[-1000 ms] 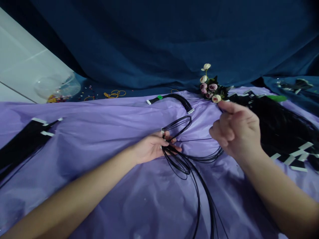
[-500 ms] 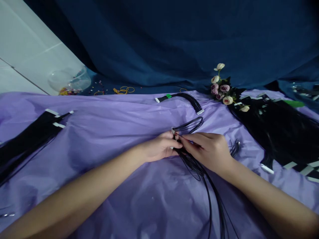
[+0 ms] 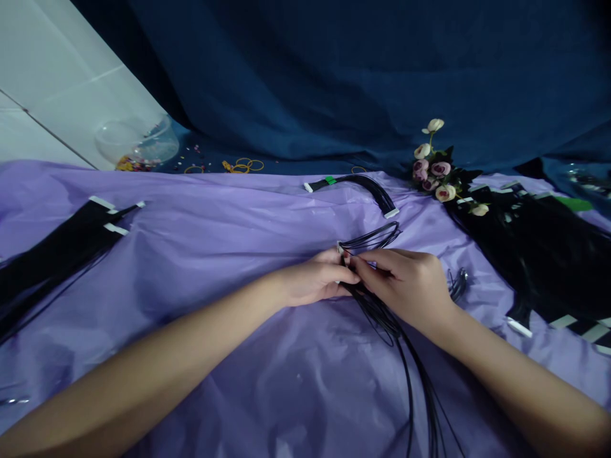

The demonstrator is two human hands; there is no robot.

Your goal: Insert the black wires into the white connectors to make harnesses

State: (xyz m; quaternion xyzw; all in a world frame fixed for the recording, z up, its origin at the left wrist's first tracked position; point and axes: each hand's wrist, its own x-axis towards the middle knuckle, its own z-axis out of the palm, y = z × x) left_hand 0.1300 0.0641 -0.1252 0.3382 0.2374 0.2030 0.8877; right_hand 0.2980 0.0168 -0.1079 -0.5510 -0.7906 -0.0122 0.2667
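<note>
My left hand [image 3: 316, 278] is closed around a small white connector [image 3: 339, 248], partly hidden by the thumb and fingers. From its upper end, several black wires [image 3: 377, 235] loop off to the right. My right hand [image 3: 413, 286] is closed in a pinch on a thin black wire right at the connector; its fingertips almost meet the left thumb. Below both hands a loose bundle of black wires [image 3: 420, 369] trails toward the bottom edge. Exactly where the pinched wire enters the connector is too small to tell.
A purple cloth [image 3: 229, 216] covers the work surface. Beyond the hands lies a short black cable [image 3: 367, 184] with white connectors and green tape. Black cable bundles [image 3: 57, 254] lie left, more cables [image 3: 554, 254] right. Artificial flowers [image 3: 439, 168], rubber bands [image 3: 244, 165] and a clear tub [image 3: 138, 143] stand behind.
The whole view has shifted slightly, so things appear a little further right. Both hands keep nearly the same grip on the connector and wire.
</note>
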